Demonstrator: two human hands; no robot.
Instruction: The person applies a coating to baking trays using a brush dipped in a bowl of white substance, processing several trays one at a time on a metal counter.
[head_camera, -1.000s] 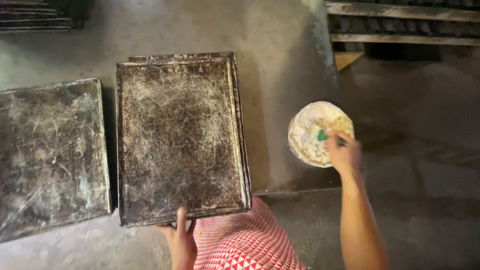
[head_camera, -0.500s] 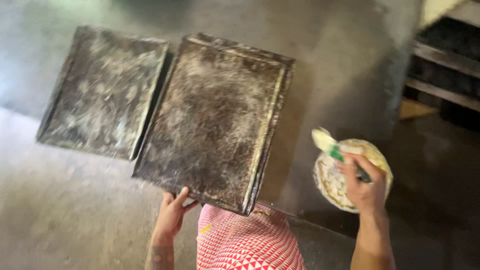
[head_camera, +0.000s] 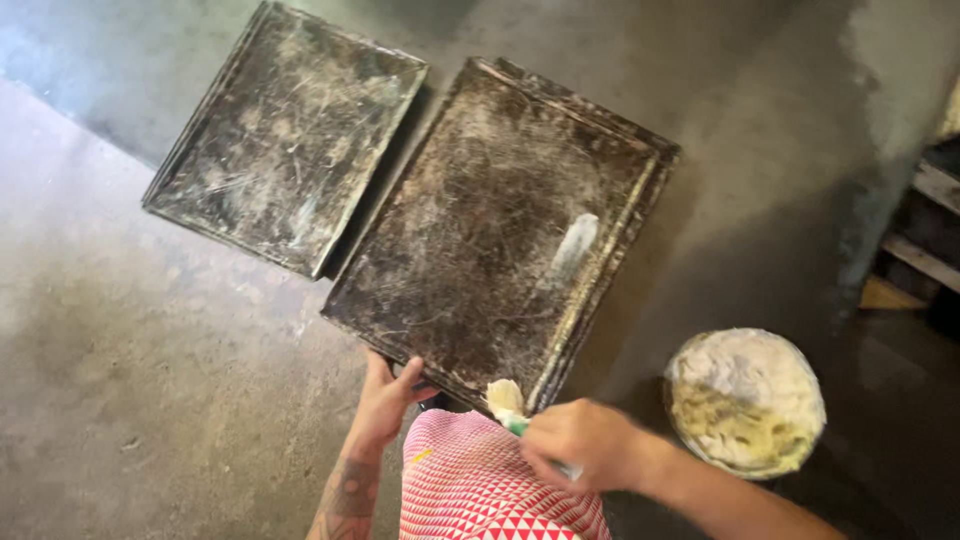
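A stack of dark, scratched baking trays (head_camera: 500, 230) lies on the concrete floor in front of me, with a fresh pale smear near its right side. My left hand (head_camera: 385, 400) grips the stack's near edge. My right hand (head_camera: 580, 445) holds a green-handled brush (head_camera: 508, 402) whose pale, greasy bristles sit at the tray's near rim. A round bowl of whitish grease (head_camera: 745, 400) stands on the floor to the right of my right hand.
A second dark tray (head_camera: 285, 135) lies to the left, touching the stack's left edge. A red and white patterned cloth (head_camera: 495, 490) covers my knee below the hands. Wooden rack slats (head_camera: 925, 220) show at the right edge.
My right hand has left the bowl and carried the loaded brush left to the stack's near rim. A pale smear now marks the tray. The view has swung.
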